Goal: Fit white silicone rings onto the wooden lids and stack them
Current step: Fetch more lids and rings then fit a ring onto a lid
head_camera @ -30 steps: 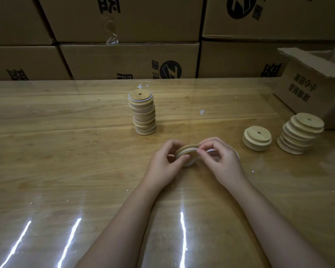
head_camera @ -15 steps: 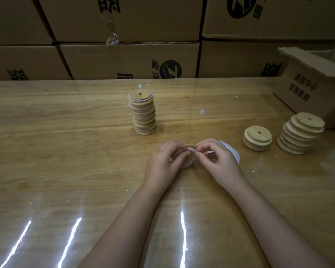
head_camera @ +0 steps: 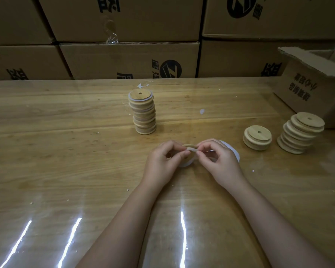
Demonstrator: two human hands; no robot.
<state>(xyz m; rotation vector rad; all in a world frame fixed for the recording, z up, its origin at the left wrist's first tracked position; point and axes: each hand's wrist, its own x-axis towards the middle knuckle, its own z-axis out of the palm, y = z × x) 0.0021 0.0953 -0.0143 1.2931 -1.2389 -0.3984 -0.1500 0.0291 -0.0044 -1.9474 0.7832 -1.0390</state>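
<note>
Head view: both hands meet low over the tabletop (head_camera: 66, 151). The left hand (head_camera: 162, 163) has its fingers (head_camera: 179, 154) curled around the wooden lid (head_camera: 189, 146), which stands between the two sets of fingertips, mostly hidden. The right hand (head_camera: 219, 161) pinches the white ring (head_camera: 191, 149) between thumb and first fingers (head_camera: 201, 148), right at the upper edge of the lid. A part of the ring also shows below the left fingertips.

One second ago the lid was tilted and more of its wooden edge was free between the hands. Now the hands are closer together and the ring is drawn up to the top edge. I judge that the ring is almost all around the lid, and only this last part must be pushed into place.

Under the right palm lie some loose white rings (head_camera: 235, 154), touching the tabletop. Beyond the left fingers, well apart, stands the finished stack (head_camera: 143, 113), where this lid should go. To the far side of the right fingers wait the bare lids, a low pile (head_camera: 257, 137) and a tall leaning pile (head_camera: 301, 132).
</note>
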